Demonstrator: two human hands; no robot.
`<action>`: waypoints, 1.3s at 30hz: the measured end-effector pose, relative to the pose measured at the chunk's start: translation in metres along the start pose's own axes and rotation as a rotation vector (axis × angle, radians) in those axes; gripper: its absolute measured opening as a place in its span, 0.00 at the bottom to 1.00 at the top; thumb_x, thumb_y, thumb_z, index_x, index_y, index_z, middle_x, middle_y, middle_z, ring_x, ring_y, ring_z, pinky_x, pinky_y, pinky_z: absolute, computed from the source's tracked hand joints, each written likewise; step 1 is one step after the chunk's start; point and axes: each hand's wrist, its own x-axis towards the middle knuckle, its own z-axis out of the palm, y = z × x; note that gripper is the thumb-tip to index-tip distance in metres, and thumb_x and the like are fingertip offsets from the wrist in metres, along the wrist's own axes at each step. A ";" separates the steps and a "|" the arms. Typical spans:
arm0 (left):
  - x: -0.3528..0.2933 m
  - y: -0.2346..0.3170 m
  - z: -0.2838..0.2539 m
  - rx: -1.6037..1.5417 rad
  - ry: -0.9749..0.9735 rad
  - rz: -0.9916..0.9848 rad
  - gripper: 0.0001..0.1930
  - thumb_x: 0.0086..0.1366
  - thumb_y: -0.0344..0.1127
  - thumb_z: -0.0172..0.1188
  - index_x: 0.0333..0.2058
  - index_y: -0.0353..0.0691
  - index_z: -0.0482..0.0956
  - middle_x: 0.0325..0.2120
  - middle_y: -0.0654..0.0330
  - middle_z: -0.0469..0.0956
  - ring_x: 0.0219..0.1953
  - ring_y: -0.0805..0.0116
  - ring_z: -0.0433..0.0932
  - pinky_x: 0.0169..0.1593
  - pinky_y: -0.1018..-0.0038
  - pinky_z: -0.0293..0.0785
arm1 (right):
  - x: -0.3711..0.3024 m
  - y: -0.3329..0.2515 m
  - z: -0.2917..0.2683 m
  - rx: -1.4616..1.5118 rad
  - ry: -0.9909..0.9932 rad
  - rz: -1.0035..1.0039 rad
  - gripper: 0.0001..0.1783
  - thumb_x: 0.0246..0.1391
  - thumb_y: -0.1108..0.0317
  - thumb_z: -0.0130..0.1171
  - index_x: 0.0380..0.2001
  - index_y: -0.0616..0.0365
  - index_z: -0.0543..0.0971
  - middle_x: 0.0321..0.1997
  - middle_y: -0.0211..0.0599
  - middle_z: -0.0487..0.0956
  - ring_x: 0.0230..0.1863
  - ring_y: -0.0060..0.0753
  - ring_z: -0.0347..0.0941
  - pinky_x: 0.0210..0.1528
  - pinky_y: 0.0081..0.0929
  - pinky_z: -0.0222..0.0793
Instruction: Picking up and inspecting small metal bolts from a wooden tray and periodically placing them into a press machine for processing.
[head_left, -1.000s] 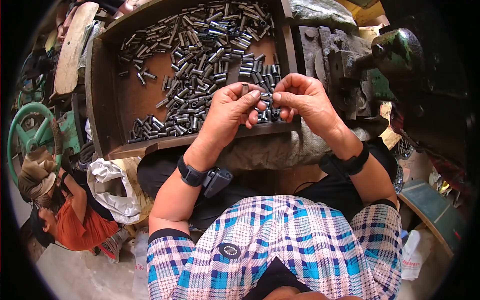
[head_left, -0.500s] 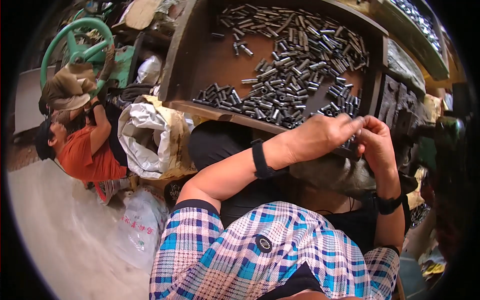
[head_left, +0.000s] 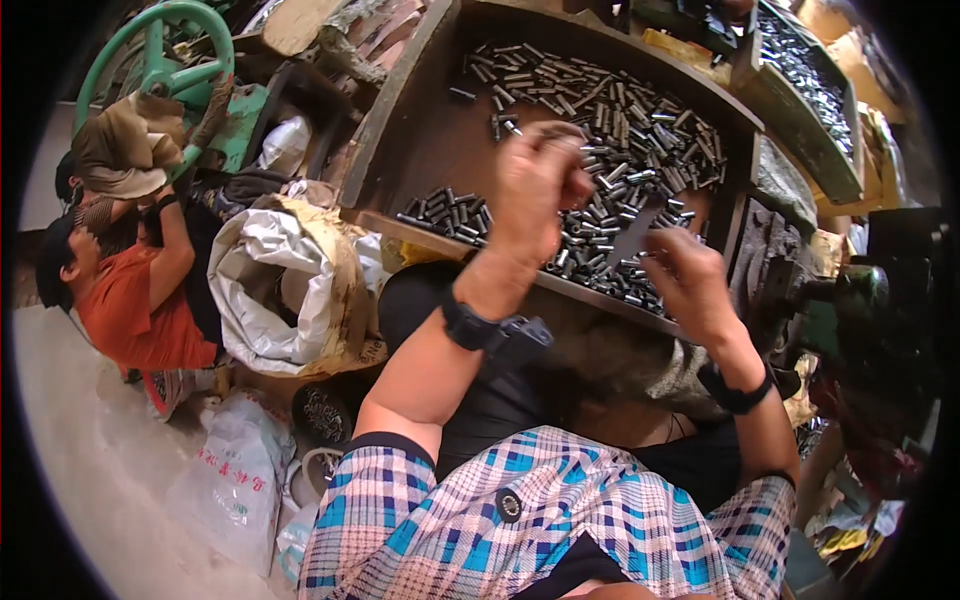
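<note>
My left hand (head_left: 540,195) is raised above the middle of a wooden tray (head_left: 400,105). Its fingers look bent, but motion smears them, so what they hold, if anything, does not show. Over the tray's near right part is my right hand (head_left: 692,275), fingers curled and also blurred. Short metal tubes (head_left: 610,185) lie loose in the tray, heaped thickest below and between both hands. A smaller pile of the same tubes (head_left: 445,215) sits in the near left corner. Each wrist wears a black band.
Left of the tray stands an open white-lined sack (head_left: 275,285). Beyond it a person in an orange shirt (head_left: 150,300) sits near a green handwheel (head_left: 155,70). Another tray (head_left: 845,180) of metal parts is at the far right. A dark machine (head_left: 870,330) stands close on my right.
My hands were together at the tray's near right corner. They have parted: the left has swung left and up over the tray, the right slightly left. The view has shifted somewhat.
</note>
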 end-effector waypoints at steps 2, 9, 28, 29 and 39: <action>0.006 0.010 -0.022 -0.073 0.092 0.075 0.04 0.60 0.29 0.56 0.35 0.39 0.75 0.22 0.64 0.75 0.20 0.79 0.72 0.20 0.86 0.66 | 0.028 -0.018 0.021 -0.151 -0.084 -0.260 0.09 0.45 0.74 0.57 0.33 0.62 0.74 0.35 0.41 0.76 0.35 0.42 0.74 0.36 0.33 0.72; 0.012 0.003 -0.036 -0.124 0.098 0.025 0.03 0.61 0.30 0.56 0.34 0.41 0.74 0.23 0.66 0.73 0.21 0.79 0.70 0.20 0.86 0.63 | 0.059 -0.018 0.059 -0.334 -0.306 -0.581 0.11 0.42 0.70 0.54 0.33 0.58 0.75 0.39 0.36 0.74 0.43 0.39 0.68 0.41 0.34 0.68; -0.009 -0.060 -0.004 1.615 -0.406 0.412 0.09 0.51 0.30 0.59 0.32 0.38 0.75 0.29 0.50 0.76 0.32 0.49 0.76 0.34 0.61 0.73 | -0.020 0.072 -0.039 -0.512 0.043 -0.129 0.09 0.47 0.72 0.57 0.34 0.58 0.75 0.36 0.39 0.75 0.41 0.42 0.70 0.45 0.35 0.66; -0.009 -0.062 -0.003 1.705 -0.424 0.404 0.08 0.51 0.30 0.59 0.31 0.37 0.74 0.29 0.50 0.76 0.32 0.49 0.76 0.35 0.60 0.73 | -0.021 0.072 -0.036 -0.473 0.042 -0.121 0.06 0.47 0.73 0.57 0.32 0.58 0.76 0.34 0.38 0.75 0.40 0.41 0.71 0.43 0.35 0.66; 0.001 -0.079 0.000 1.953 -0.515 0.425 0.07 0.52 0.30 0.59 0.30 0.38 0.71 0.27 0.52 0.75 0.29 0.50 0.77 0.31 0.60 0.74 | 0.002 0.071 -0.027 -0.673 0.018 -0.105 0.08 0.40 0.75 0.53 0.28 0.58 0.76 0.30 0.39 0.75 0.37 0.39 0.73 0.39 0.33 0.68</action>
